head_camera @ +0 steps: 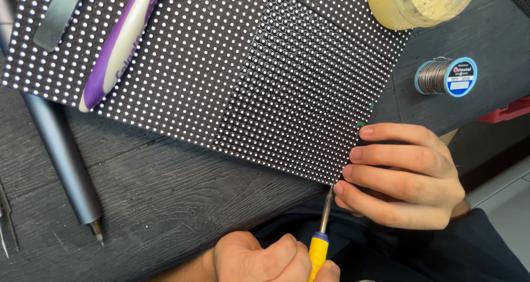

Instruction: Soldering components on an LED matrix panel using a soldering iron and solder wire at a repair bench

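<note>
Your left hand (259, 258) is at the bottom edge of the view, its fingers clamped round the yellow handle of a soldering iron (322, 232). The iron's thin metal shaft rises to the nearest corner of the LED panel (221, 61), and its tip sits at that corner, just beside your right fingertips.

Your right hand (406, 174) comes in from the right side. Its fingers are curled together and press on the panel's right edge near the same corner, so they are closed on the panel's edge; the thumb is hidden.

The panel lies flat on the dark wooden bench (165, 204), tilted across the view. One part shows bright white dots, another darker part shows smaller dots.

A purple and white toothbrush (118, 44) and a grey metal strip (58, 14) lie on the panel's far left part. A round, open, yellowish jar (419, 3) stands at the panel's far right corner, filled with a pale, crusty paste. A spool of solder wire (446, 76) lies on the bench to the right of the panel, well apart from your hands. A grey pen-shaped tool (61, 149) lies on the bench at the left.
</note>
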